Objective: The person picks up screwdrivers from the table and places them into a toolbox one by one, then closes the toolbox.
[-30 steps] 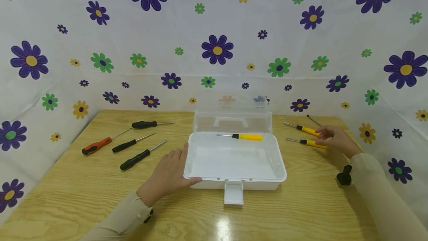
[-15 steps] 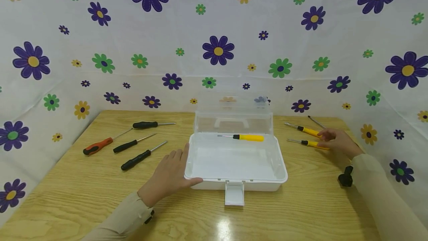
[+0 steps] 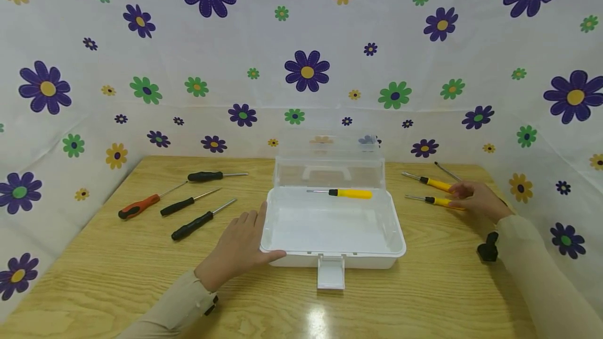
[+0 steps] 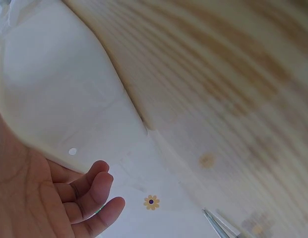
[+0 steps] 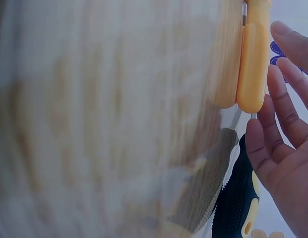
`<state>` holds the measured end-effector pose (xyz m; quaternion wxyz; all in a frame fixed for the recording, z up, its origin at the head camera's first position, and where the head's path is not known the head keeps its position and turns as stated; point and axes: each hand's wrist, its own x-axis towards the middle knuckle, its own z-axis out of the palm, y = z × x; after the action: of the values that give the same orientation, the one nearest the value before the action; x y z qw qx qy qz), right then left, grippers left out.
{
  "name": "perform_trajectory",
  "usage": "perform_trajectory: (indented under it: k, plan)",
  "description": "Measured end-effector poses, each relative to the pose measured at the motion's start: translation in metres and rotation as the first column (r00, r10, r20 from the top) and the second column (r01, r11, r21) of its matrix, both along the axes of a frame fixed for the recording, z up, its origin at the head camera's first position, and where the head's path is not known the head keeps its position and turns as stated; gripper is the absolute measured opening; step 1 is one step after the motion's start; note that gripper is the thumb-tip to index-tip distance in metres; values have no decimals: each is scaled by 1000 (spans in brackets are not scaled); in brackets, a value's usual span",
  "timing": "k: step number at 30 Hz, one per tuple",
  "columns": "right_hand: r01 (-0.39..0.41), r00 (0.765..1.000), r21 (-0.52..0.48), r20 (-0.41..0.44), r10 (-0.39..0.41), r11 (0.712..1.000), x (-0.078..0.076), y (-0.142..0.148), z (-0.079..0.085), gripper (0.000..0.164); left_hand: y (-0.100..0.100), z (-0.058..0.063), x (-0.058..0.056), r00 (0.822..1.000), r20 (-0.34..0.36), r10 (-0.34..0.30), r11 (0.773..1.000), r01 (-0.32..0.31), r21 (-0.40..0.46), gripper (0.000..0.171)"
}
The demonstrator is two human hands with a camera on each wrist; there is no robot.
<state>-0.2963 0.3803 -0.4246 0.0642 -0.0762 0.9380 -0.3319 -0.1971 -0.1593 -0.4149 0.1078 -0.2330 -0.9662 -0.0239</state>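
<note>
My left hand point(image 3: 240, 245) rests against the left side of a white plastic toolbox point(image 3: 330, 260), its thumb lying along the front rim. In the left wrist view, several fingers point(image 4: 92, 198) are loosely bent beside the box wall. A yellow-handled screwdriver point(image 3: 353, 193) lies across the box's back edge. At the right, my right hand point(image 3: 482, 203) hovers by the handle of the nearer yellow screwdriver point(image 3: 438, 201). In the right wrist view, thumb and fingers stand apart beside a yellow handle point(image 5: 254, 64), not closed round it. Another yellow screwdriver point(image 3: 434, 183) lies just behind.
The box's clear lid point(image 3: 330, 169) stands raised behind it; a white latch point(image 3: 331, 273) hangs at the front. Farther right lies a screwdriver with a dark, yellow-marked handle point(image 5: 238, 198). Several black screwdrivers point(image 3: 193, 225) and an orange-black one point(image 3: 140, 206) lie left on the wooden table point(image 3: 264, 307).
My right hand's fingers have dipped slightly toward the nearer yellow screwdriver, then stayed almost still. The left hand and the box keep their places; the head view has shifted a little.
</note>
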Motion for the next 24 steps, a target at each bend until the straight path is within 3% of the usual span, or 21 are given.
perform_trajectory:
  k: [24]
  plan:
    - [-52, 997, 109, 57, 46, 993, 1, -3, 3, 38, 0, 1, 1, 1000, -7, -1, 1000, 1, -18, 110]
